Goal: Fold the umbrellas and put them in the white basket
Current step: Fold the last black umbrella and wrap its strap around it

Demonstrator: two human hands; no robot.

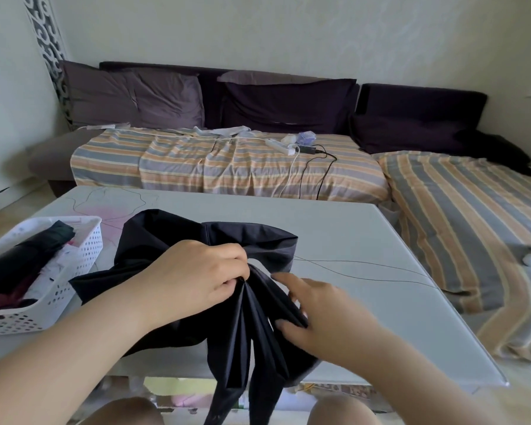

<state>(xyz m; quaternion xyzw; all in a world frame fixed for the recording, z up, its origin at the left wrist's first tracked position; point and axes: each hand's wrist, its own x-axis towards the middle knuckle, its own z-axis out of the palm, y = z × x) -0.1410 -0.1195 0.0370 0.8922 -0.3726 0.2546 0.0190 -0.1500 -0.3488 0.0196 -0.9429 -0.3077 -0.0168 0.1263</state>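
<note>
A white basket (74, 271) sits at the left edge of the frame on a pale tabletop (365, 240), already holding 1 folded black umbrella (22, 259) above a jumble of pink and white items. Just right of it, at centre frame, a person works a black umbrella canopy (252, 240) that lies loose across the tabletop, its lower pleats hanging off the near edge toward the bottom of the frame.

The left hand (196, 271) has its fingers (233, 256) pressed together, pinching a bunch of gathered pleats where the cloth converges. The right hand (319, 314), lower right of centre, rests its fingers partly spread on the outer pleats, the thumb pressing down on a fold; whether it actually grips the cloth cannot be told.

The step in hand appears to be gathering and straightening the canopy panels, so the folding is partway done for this umbrella. The next move likely calls for laying each pleat flat in 1 direction, wrapping them tight around the shaft, then carrying the bundle left into the basket.

A striped sofa cover (227, 167) fills the upper frame.
</note>
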